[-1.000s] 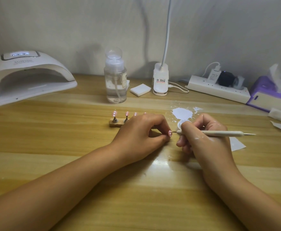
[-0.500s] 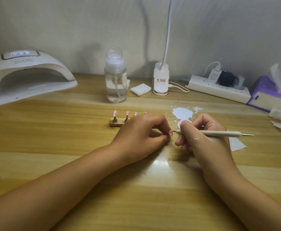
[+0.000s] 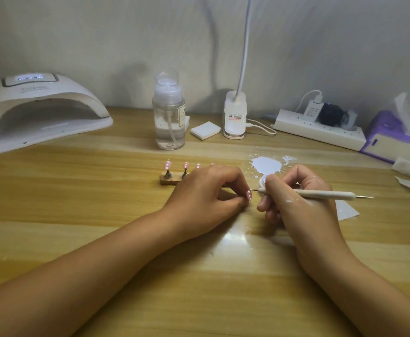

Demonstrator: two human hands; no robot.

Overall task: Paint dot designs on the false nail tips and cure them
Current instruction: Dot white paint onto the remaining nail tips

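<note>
My left hand (image 3: 206,193) pinches a pink false nail tip (image 3: 249,195) that carries white dots, low over the wooden table (image 3: 77,215). My right hand (image 3: 296,195) grips a white dotting pen (image 3: 320,194), and its fine tip touches the nail tip. A small wooden stand (image 3: 168,180) behind my left hand holds several more pink nail tips (image 3: 167,164); my left hand hides its right part. A blob of white paint (image 3: 266,165) lies on the table just beyond my right hand. The white curing lamp (image 3: 38,110) sits at the back left with its display lit.
A clear pump bottle (image 3: 168,113), a white pad (image 3: 205,130) and a clip lamp base (image 3: 234,115) stand along the back. A power strip (image 3: 320,128) and a purple tissue box (image 3: 393,136) sit at the back right. Paper scraps (image 3: 347,210) lie to the right.
Both hands stay almost in place. The pen tip has shifted slightly against the nail tip.
</note>
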